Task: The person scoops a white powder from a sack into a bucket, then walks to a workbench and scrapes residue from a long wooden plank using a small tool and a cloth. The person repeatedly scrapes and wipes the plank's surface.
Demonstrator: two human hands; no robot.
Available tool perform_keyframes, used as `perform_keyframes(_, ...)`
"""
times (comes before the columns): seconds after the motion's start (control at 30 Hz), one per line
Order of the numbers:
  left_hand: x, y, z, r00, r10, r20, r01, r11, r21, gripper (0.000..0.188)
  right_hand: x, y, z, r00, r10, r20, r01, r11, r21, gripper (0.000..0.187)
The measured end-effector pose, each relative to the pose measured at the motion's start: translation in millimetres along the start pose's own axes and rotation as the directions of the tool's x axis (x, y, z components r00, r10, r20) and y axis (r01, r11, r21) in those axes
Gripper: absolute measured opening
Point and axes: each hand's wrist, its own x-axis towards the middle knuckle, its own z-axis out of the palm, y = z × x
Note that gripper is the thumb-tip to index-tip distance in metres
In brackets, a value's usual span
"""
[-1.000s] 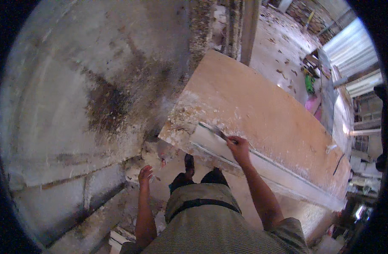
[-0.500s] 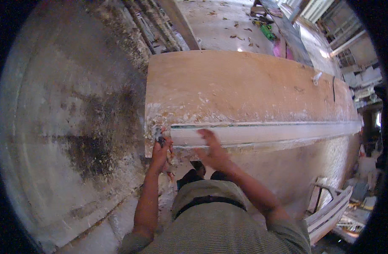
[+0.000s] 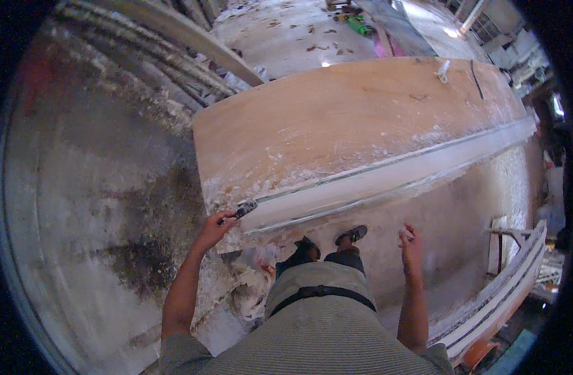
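My left hand point(image 3: 216, 229) is closed round the dark handle of a small hand tool point(image 3: 246, 208) with a blackish, white-smeared head; I cannot tell its exact kind. That tool is over the near left end of a long white strip point(image 3: 336, 191), which runs along the tan board point(image 3: 299, 131) in front of me. Thin greenish edging follows the strip's far side. My right hand point(image 3: 411, 245) is held away from the board, low on the right, its fingers curled. Something whitish shows at its fingertips, too small to name.
Left of the board stretches a grey, dark-stained surface point(image 3: 74, 206). Wooden beams point(image 3: 186, 40) lie at the far left. A white slatted piece point(image 3: 505, 300) stands at lower right. My feet point(image 3: 352, 235) are just before the board. A green object point(image 3: 360, 25) lies beyond it.
My right hand has swung from above the strip out to the right, away from the board. My left hand still has the tool, now clearly in sight. The whole view has turned and shifted.
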Motion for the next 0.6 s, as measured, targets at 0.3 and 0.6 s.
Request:
perform_keyframes(0.3, 69.8, 68.3, 76.7, 0.93, 0.365, -0.047, -0.35, 0.916, 0.199, 0.026, -11.5, -25.4, 29.2, 0.991, -0.13, 0.029, 0.133, 0.983, -0.125, 0.041)
perform_keyframes(0.6, 104.2, 161.1, 181.9, 0.832, 0.55, -0.071, -0.535, 0.83, 0.159, 0.026, 7.7, -14.6, 24.6, 0.979, -0.2, 0.029, 0.202, 0.962, -0.182, 0.037)
